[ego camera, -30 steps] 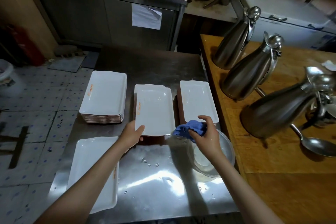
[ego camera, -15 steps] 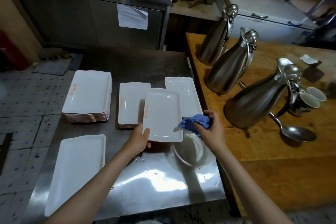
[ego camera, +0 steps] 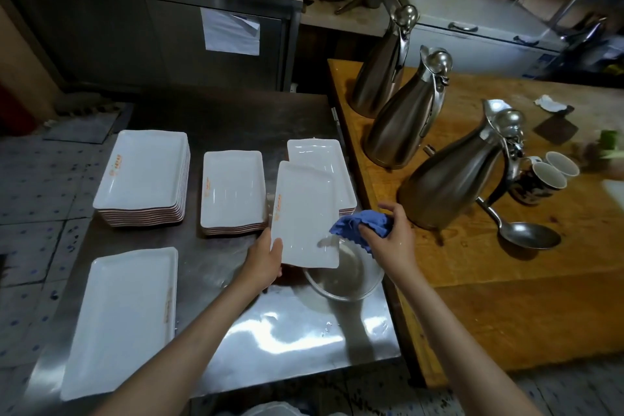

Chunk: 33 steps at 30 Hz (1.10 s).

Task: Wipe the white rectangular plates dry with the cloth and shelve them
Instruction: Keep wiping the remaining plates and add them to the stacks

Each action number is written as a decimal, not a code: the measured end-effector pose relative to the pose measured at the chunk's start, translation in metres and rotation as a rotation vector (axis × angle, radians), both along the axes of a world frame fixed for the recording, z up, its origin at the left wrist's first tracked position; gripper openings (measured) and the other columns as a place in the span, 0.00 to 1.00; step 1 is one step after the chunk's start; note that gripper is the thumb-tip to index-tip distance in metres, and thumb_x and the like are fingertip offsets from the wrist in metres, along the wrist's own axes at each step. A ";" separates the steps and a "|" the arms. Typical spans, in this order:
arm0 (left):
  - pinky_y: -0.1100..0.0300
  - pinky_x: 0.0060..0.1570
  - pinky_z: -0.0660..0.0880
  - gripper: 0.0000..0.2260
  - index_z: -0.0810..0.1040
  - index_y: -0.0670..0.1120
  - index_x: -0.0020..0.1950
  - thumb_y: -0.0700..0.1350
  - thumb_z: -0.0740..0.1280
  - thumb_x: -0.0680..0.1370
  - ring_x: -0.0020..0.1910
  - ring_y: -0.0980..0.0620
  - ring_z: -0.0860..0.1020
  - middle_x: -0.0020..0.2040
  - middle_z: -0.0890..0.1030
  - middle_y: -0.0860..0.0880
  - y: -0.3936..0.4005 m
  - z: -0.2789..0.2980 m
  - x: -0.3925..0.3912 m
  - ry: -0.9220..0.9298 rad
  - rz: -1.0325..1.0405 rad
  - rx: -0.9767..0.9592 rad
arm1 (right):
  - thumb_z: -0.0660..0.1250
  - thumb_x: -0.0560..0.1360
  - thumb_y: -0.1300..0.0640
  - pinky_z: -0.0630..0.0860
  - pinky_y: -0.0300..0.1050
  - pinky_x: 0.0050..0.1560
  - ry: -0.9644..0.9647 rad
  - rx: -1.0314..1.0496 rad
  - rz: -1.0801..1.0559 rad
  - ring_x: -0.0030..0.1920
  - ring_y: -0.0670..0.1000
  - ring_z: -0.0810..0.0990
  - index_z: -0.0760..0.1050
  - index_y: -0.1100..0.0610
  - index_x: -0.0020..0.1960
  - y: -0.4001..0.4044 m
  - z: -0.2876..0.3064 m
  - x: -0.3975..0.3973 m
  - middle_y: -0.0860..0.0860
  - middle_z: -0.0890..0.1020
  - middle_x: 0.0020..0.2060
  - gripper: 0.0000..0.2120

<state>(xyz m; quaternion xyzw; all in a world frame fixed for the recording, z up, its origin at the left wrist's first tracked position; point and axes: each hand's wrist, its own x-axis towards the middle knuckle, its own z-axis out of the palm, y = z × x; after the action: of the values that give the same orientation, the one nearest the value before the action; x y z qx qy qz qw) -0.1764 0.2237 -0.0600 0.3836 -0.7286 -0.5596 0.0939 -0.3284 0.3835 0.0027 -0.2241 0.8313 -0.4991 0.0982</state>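
Note:
My left hand (ego camera: 265,262) grips the near left corner of a white rectangular plate (ego camera: 304,213) and holds it lifted above the steel table (ego camera: 270,331). A crumpled blue cloth (ego camera: 361,224) is held in my right hand (ego camera: 391,240) against the plate's right edge. Stacks of white plates stand behind: a tall stack (ego camera: 145,176) at the left, a middle stack (ego camera: 233,192), and a right stack (ego camera: 320,155) partly hidden by the lifted plate. A large single plate (ego camera: 125,321) lies at the near left.
A clear glass bowl (ego camera: 347,277) sits under my right hand, near the table's right edge. On the wooden counter (ego camera: 506,297) to the right stand three steel jugs (ego camera: 449,172), a ladle (ego camera: 526,233) and two mugs (ego camera: 547,176). Water drops lie on the steel table.
My left hand has lifted the top plate off the middle stack and carried it right, toward the cloth. My right hand with the cloth stays over the glass bowl.

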 end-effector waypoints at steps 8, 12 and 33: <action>0.53 0.52 0.75 0.19 0.64 0.44 0.73 0.40 0.53 0.82 0.52 0.37 0.77 0.60 0.77 0.37 0.006 0.002 -0.003 0.025 0.026 -0.068 | 0.73 0.71 0.60 0.77 0.32 0.40 -0.019 -0.015 -0.011 0.46 0.41 0.78 0.68 0.52 0.59 0.008 0.002 0.000 0.48 0.77 0.48 0.21; 0.58 0.55 0.72 0.18 0.65 0.44 0.73 0.41 0.54 0.82 0.58 0.41 0.76 0.63 0.77 0.43 0.007 0.002 -0.004 0.024 0.012 -0.124 | 0.73 0.71 0.60 0.76 0.29 0.38 -0.027 -0.007 -0.009 0.45 0.40 0.77 0.68 0.54 0.61 0.010 0.002 -0.002 0.48 0.76 0.48 0.22; 0.57 0.27 0.67 0.15 0.71 0.39 0.60 0.36 0.68 0.75 0.32 0.40 0.80 0.32 0.74 0.43 0.016 0.035 -0.003 -0.158 -0.111 -0.724 | 0.78 0.65 0.63 0.77 0.35 0.43 -0.051 0.037 0.013 0.43 0.42 0.77 0.68 0.53 0.60 0.015 0.008 0.001 0.41 0.73 0.43 0.29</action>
<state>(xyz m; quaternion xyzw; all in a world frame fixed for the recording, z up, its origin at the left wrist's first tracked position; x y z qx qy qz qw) -0.1792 0.2393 -0.0255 0.3276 -0.9040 -0.2386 0.1364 -0.3275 0.3986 0.0109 -0.2147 0.8362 -0.4885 0.1268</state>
